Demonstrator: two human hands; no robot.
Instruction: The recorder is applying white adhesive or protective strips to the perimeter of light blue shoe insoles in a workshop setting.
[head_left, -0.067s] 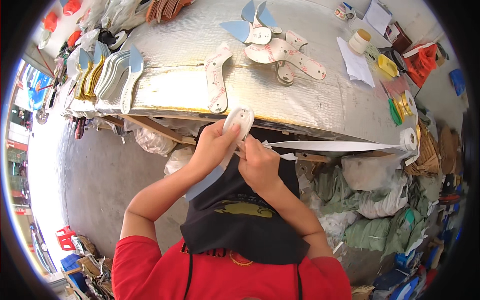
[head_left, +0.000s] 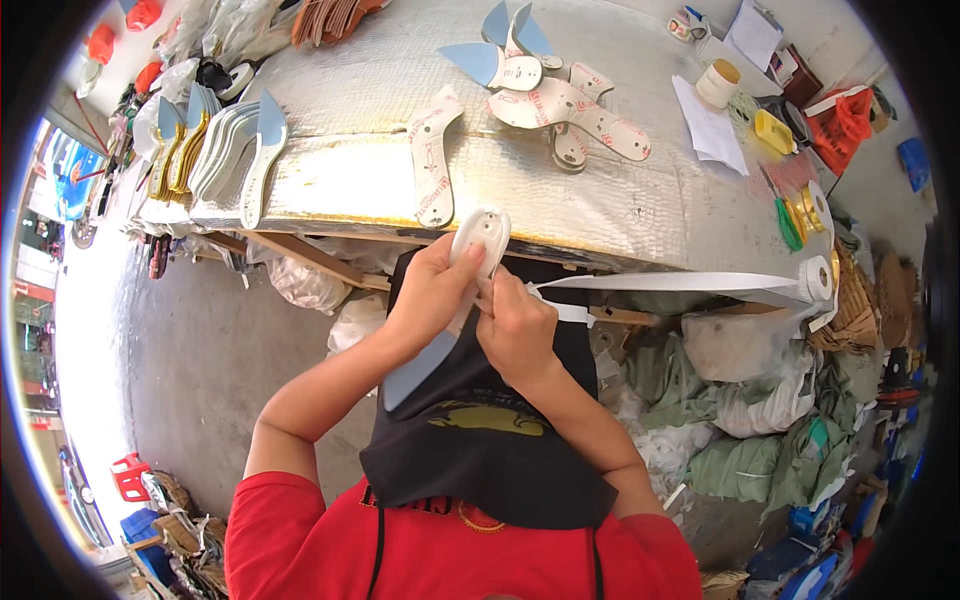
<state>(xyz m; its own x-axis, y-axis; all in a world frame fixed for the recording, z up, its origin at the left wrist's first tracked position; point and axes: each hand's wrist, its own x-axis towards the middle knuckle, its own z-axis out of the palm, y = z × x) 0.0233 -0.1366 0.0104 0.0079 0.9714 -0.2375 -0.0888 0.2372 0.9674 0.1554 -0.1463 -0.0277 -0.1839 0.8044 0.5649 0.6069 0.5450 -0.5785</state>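
A shoe insole board [head_left: 489, 228] with a white rounded heel end and a blue pointed toe is held in front of my dark apron. My left hand [head_left: 432, 292] is closed around it, the thumb pressed on its face. My right hand [head_left: 518, 322] is closed at the board's right edge, gripping white tape [head_left: 670, 283] against it. The tape stretches right from this hand to a roll [head_left: 816, 278] at the table's right edge. What lies under my right fingers is hidden.
On the silvery table [head_left: 340, 90], patterned insole boards [head_left: 433, 160] lie loose, others [head_left: 228, 145] stacked at left. A jar [head_left: 718, 83], papers [head_left: 710, 125], green-handled scissors [head_left: 789, 224] and a yellow tape roll [head_left: 816, 206] sit at right. Bagged bundles [head_left: 740, 465] lie under the table.
The insole board has turned slightly, its blue toe shifting right and down. The tape strip by my right hand has moved a little. Both hands keep their hold.
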